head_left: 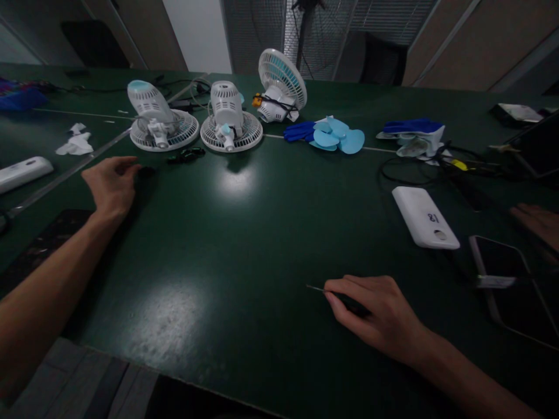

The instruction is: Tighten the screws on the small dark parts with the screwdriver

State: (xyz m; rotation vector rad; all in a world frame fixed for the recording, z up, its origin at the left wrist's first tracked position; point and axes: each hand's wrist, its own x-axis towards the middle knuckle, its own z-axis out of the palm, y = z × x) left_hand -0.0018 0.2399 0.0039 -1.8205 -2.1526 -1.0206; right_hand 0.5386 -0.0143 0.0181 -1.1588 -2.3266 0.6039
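At the left edge, a white plastic device [26, 173] lies on the green table [262, 233], with crumpled tissue [75, 144] beyond it and a dark mat [48, 244] nearer. The left hand [112, 183] is at the left side, fingers bent, thumb and fingertips close together beside a small dark part [146, 171]; whether they pinch it cannot be told. Along the far side sit a left fan [163, 125] and a middle fan [229, 119], both grille down, then a tilted fan [282, 87] with its cord bundled. A blue glove [298, 131] touches light-blue fan blades [337, 137]. At near right, the right hand [379, 311] pinches the dark handle of a screwdriver [356, 305], its thin shaft pointing left above the table. Farther right are a white power bank [424, 217], a phone [502, 258] and another person's hand [537, 224].
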